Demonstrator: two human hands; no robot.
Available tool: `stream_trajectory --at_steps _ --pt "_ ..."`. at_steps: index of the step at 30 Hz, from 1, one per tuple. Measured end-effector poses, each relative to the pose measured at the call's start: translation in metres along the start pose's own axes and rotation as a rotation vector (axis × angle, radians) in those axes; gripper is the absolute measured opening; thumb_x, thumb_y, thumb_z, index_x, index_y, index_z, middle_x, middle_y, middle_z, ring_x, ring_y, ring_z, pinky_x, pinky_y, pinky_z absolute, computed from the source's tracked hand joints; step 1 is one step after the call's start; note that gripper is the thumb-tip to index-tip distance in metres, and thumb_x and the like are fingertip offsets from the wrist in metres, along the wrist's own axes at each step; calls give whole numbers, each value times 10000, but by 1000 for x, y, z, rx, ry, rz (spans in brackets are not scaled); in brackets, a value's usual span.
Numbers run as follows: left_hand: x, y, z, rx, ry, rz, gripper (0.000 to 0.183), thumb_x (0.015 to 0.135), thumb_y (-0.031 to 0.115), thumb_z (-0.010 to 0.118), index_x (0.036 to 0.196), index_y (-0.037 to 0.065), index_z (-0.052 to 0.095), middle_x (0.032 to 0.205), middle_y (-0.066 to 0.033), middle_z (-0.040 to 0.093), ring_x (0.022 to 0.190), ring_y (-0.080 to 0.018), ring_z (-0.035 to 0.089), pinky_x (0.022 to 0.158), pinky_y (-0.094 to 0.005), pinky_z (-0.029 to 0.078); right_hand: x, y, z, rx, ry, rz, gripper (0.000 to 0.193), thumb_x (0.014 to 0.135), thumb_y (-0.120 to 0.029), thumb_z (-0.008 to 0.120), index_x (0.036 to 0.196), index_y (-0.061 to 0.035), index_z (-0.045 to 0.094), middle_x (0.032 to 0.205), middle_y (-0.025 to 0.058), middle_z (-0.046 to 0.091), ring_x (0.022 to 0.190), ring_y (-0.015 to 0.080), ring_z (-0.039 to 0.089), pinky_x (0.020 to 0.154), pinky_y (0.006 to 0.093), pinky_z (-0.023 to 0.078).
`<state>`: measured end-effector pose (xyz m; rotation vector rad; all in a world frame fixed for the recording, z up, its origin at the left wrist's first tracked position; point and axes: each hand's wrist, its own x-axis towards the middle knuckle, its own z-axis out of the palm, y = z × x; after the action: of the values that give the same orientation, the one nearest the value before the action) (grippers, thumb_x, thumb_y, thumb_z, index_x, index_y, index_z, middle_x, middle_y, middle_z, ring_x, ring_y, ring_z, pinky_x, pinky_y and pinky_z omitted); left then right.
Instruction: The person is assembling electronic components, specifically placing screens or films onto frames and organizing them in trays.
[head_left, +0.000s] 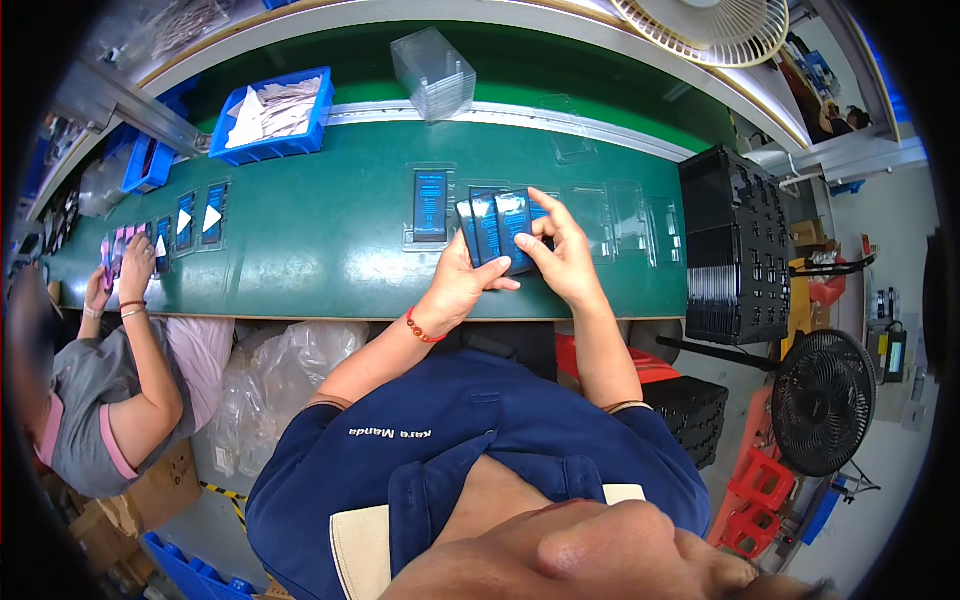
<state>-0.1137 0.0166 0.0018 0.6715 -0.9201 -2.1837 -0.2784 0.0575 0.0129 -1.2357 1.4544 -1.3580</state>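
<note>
Several flat black packs with blue print (484, 228), which look like phone batteries, are fanned out between my two hands above the bench. My left hand (458, 284) grips the lower left of the fan, thumb across its bottom edge. On the other side, my right hand (563, 250) has its thumb on the front pack and its fingers behind the upper right edge. Just left of them, a similar pack (430, 207) lies in a clear plastic tray (410, 240). Behind the fanned packs, more trays are partly hidden.
Clear trays (627, 215) lie in a row to the right, beside stacked black trays (735, 245). At the back are a clear tray stack (435, 75) and a blue bin (270, 150) of white pieces. On the left, a co-worker's hands (137, 265) handle similar packs.
</note>
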Motion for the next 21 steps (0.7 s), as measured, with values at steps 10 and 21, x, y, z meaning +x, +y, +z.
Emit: stream_trajectory --at_steps 10,21 --pt "0 5 -8 -187 -102 -72 533 908 -36 490 1377 112 284 1313 -165 492 1206 -290 515 955 -465 481 5 14 -96 -870 266 145 542 734 -133 732 1247 -117 555 753 34 568 767 203 561 787 357 406" --pt "16 -12 25 104 -57 17 504 879 -30 577 1326 60 363 1160 -125 574 1025 -228 619 754 -323 595 -10 3 -33 -49 195 61 303 829 -104 684 1107 -28 591 752 -18 590 673 57 513 637 220 420"
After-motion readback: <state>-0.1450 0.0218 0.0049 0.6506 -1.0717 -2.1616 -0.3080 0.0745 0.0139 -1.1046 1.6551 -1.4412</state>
